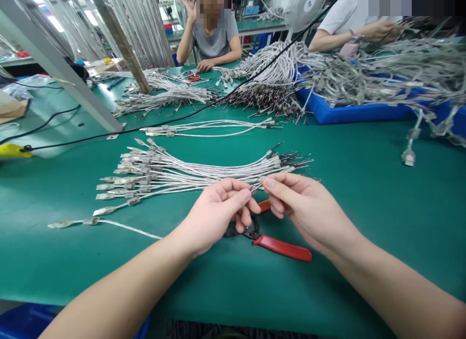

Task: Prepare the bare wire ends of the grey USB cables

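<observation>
My left hand (225,203) pinches the end of a thin white cable (124,226), whose connector end lies on the table to the left; my forearm hides its middle. Thin wires stick out between my fingertips. My right hand (296,198) pinches the tips of those wires, close to the left fingertips. Beneath both hands lies a pair of red-handled pliers (286,248), its jaws partly hidden by my left hand. Just beyond my hands is a row of white cables (211,171), connectors to the left and bare wire ends to the right.
A few cables (211,127) lie farther back, with larger cable bundles (273,67) behind. Blue trays (338,113) heaped with cables stand at right. A black cord (163,124) crosses above the table beside a metal post (87,101). Two people (214,38) sit opposite.
</observation>
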Available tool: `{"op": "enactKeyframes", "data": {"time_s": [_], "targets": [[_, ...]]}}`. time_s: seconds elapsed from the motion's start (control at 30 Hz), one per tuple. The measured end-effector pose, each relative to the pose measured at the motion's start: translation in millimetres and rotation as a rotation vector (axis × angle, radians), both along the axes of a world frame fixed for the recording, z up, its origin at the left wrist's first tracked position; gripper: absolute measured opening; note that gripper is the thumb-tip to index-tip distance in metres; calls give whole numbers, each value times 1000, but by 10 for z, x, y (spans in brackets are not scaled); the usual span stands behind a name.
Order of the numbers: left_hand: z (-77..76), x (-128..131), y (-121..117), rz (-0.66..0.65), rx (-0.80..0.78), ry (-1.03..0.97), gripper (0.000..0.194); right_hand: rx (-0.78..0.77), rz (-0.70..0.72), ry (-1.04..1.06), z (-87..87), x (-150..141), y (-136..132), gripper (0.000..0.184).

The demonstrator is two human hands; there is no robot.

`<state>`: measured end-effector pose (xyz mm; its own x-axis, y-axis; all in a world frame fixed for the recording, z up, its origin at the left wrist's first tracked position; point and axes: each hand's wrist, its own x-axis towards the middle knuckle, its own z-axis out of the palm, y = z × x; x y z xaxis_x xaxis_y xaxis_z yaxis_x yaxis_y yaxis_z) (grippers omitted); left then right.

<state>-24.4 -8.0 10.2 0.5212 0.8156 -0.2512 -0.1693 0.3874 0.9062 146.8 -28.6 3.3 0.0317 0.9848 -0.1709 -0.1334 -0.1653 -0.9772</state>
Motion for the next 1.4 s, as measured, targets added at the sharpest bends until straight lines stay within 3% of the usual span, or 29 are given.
{"op": "enactKeyframes", "data": {"time_s": [0.23, 0.47, 0.7, 0.87, 0.97, 1.07, 1.2, 1.4], "targets": [[-2, 22, -12, -28, 14, 61, 14, 16, 1, 5, 9, -21, -21, 25], [39, -35, -8, -40, 176, 250, 15, 51, -19, 81, 20, -19, -29, 23], [54, -99, 34, -191, 106, 189, 24, 14, -28, 136, 31, -22, -5, 24], [30, -49, 9, -70, 203, 309, 24, -9, -36, 121, 30, -26, -12, 24], [-2, -32, -6, 27, 308, 356, 23, 39, 32, 22, 5, -42, -44, 21], [-30, -34, -15, 17, 370, 378, 17, 121, 103, -104, -36, -71, -64, 19], [-45, -45, -26, 6, 459, 463, 14, 178, 99, -207, -65, -82, -56, 20], [-31, -49, 7, 28, 426, 498, 20, 217, 113, -311, -28, -42, -41, 33]]}}
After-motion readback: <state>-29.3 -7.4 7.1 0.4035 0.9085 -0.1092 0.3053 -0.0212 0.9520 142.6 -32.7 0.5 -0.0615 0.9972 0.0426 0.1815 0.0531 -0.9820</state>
